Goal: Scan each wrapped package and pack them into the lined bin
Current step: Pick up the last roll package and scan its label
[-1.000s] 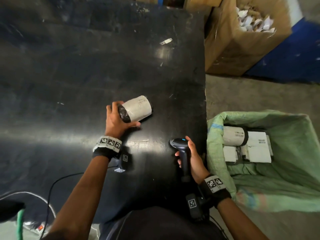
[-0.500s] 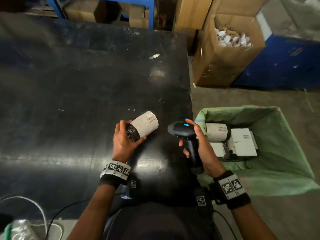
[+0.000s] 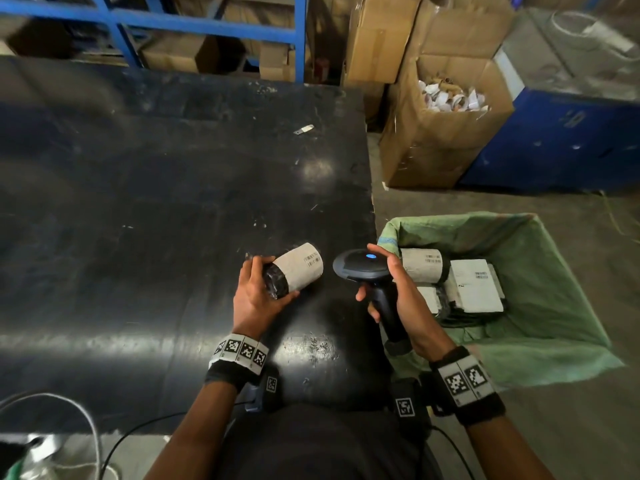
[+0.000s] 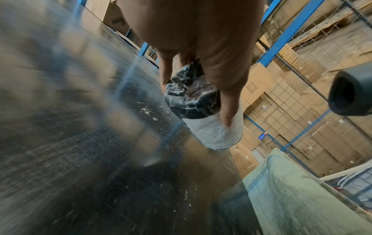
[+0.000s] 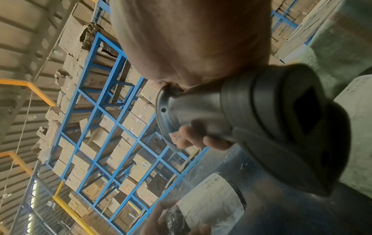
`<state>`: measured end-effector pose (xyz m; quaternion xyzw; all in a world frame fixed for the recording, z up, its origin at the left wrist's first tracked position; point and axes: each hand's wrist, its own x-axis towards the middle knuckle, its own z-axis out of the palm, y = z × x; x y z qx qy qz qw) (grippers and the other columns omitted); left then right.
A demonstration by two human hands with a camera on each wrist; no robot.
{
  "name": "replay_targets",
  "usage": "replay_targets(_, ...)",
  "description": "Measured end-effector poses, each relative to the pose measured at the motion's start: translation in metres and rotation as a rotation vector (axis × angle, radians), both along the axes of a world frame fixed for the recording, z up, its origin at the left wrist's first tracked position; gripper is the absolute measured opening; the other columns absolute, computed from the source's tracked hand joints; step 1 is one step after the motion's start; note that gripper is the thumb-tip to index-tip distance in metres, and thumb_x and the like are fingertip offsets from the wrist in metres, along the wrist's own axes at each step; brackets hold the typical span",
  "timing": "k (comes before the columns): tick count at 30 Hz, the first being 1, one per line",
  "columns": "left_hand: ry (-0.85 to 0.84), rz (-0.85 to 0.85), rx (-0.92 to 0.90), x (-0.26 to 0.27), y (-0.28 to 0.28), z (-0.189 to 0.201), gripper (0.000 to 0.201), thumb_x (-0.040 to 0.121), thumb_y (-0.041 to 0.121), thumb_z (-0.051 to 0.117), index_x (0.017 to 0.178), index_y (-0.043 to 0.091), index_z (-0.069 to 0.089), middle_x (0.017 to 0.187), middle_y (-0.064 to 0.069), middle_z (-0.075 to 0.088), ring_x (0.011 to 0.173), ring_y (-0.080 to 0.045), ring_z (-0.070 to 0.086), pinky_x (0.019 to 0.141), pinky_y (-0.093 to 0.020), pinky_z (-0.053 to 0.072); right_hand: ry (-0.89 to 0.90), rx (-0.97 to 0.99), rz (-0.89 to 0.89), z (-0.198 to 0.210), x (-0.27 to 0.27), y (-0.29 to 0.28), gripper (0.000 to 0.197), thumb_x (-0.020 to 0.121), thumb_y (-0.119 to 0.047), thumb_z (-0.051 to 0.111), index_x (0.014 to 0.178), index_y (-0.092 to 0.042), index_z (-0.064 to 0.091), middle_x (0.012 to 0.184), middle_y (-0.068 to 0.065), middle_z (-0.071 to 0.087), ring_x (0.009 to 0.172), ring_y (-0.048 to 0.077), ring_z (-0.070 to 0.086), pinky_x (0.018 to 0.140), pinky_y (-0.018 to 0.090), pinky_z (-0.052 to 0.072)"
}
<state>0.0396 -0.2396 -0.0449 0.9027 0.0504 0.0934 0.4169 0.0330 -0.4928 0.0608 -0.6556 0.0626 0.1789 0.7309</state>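
My left hand grips the black plastic end of a cylindrical wrapped package whose white label with barcode faces up, held just over the black table. In the left wrist view the package sits between thumb and fingers. My right hand holds a black barcode scanner by its handle, blue light on top, its head just right of the package. In the right wrist view the scanner fills the centre with the package below. The green-lined bin stands right of the table and holds several labelled packages.
An open cardboard box full of paper scraps stands beyond the bin, beside a blue container. Blue shelving with cartons runs behind the table. A small white scrap lies on the far table. Cables hang at the near-left edge.
My right hand has raised the scanner and brought it up beside the package. My left hand has turned the package so its barcode label faces up, and moved it slightly right.
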Motion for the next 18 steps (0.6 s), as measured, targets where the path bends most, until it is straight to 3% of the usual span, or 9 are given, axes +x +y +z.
replay_targets(2, -0.006, -0.001, 0.001, -0.002, 0.002, 0.001, 0.08, 0.059, 0.038, 0.096, 0.123, 0.021, 0.052, 0.118, 0.0, 0.055, 0.1, -0.017, 0.061, 0.073, -0.031, 0.056, 0.016, -0.034, 0.031, -0.002, 0.0, -0.001, 0.059, 0.089, -0.07, 0.036, 0.137, -0.038, 0.046, 0.083, 0.02, 0.065, 0.055, 0.026, 0.049, 0.047, 0.029, 0.041)
replay_targets(6, -0.017, 0.007, 0.008, -0.007, 0.011, 0.002, 0.08, 0.059, 0.036, 0.096, 0.124, 0.02, 0.052, 0.118, 0.0, 0.055, 0.101, -0.016, 0.06, 0.074, -0.029, 0.055, 0.142, -0.267, 0.116, -0.029, 0.006, 0.004, 0.039, 0.101, -0.052, 0.032, 0.136, -0.036, 0.041, 0.084, 0.019, 0.066, 0.045, 0.018, 0.05, 0.043, 0.025, 0.04)
replay_targets(8, -0.026, 0.016, 0.014, -0.009, 0.017, 0.004, 0.08, 0.059, 0.035, 0.097, 0.123, 0.018, 0.053, 0.118, -0.002, 0.056, 0.101, -0.015, 0.059, 0.074, -0.028, 0.053, 0.259, -0.346, 0.134, -0.052, 0.01, 0.01, 0.04, 0.1, -0.053, 0.034, 0.133, -0.032, 0.04, 0.083, 0.016, 0.065, 0.043, 0.018, 0.051, 0.041, 0.023, 0.04)
replay_targets(12, -0.033, 0.043, 0.021, -0.015, 0.028, 0.01, 0.08, 0.057, 0.033, 0.098, 0.122, 0.015, 0.056, 0.116, -0.003, 0.057, 0.099, -0.014, 0.057, 0.077, -0.03, 0.052, 0.446, -0.311, 0.111, -0.086, 0.017, 0.025, 0.044, 0.099, -0.052, 0.038, 0.135, -0.028, 0.029, 0.09, 0.018, 0.062, 0.053, 0.023, 0.06, 0.042, 0.026, 0.05)
replay_targets(15, -0.048, 0.071, 0.013, -0.02, 0.034, 0.015, 0.079, 0.055, 0.032, 0.099, 0.119, 0.016, 0.056, 0.113, 0.0, 0.057, 0.097, -0.015, 0.058, 0.077, -0.031, 0.051, 0.428, -0.239, -0.011, -0.101, 0.028, 0.043, 0.051, 0.1, -0.045, 0.043, 0.142, -0.026, 0.02, 0.095, 0.016, 0.061, 0.061, 0.02, 0.061, 0.053, 0.03, 0.055)
replay_targets(18, -0.063, 0.083, -0.008, -0.025, 0.037, 0.02, 0.079, 0.054, 0.031, 0.1, 0.118, 0.019, 0.056, 0.112, 0.0, 0.058, 0.097, -0.018, 0.06, 0.078, -0.034, 0.053, 0.444, -0.199, -0.065, -0.113, 0.037, 0.057, 0.049, 0.1, -0.047, 0.039, 0.141, -0.029, 0.017, 0.112, 0.015, 0.064, 0.076, 0.019, 0.067, 0.066, 0.034, 0.055)
